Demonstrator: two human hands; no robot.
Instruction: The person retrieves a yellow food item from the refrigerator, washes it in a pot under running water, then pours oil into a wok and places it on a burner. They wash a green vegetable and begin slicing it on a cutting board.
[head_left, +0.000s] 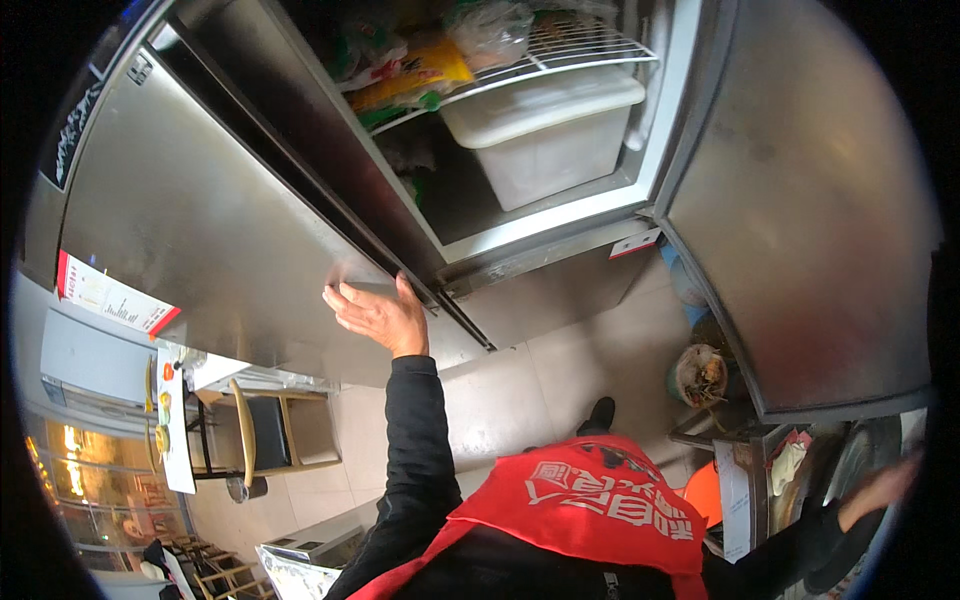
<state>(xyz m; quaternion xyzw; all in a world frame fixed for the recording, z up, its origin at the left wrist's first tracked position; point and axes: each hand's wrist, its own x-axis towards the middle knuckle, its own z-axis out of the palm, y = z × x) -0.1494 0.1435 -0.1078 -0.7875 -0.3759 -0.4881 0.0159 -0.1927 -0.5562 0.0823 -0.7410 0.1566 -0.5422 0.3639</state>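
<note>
My left hand [375, 315] is at the free edge of the left steel refrigerator door [215, 220], fingers apart and thumb near the edge; I see no object in it. That door stands nearly closed, with a dark gap along its side. To its right, the other compartment is open, and its steel door [800, 200] is swung out to the right. Inside it, a white lidded plastic bin [555, 145] sits under a wire shelf [560, 50]. My right hand [885, 488] is a blur at the far right, below the open door; its fingers cannot be made out.
Bagged goods and a yellow packet [415, 75] lie on the wire shelf. Below the open door are a bag-lined container [700, 375] and a cluttered rack [790, 465]. A wooden chair [265, 435] and a white table [175, 425] stand at the left on the tiled floor.
</note>
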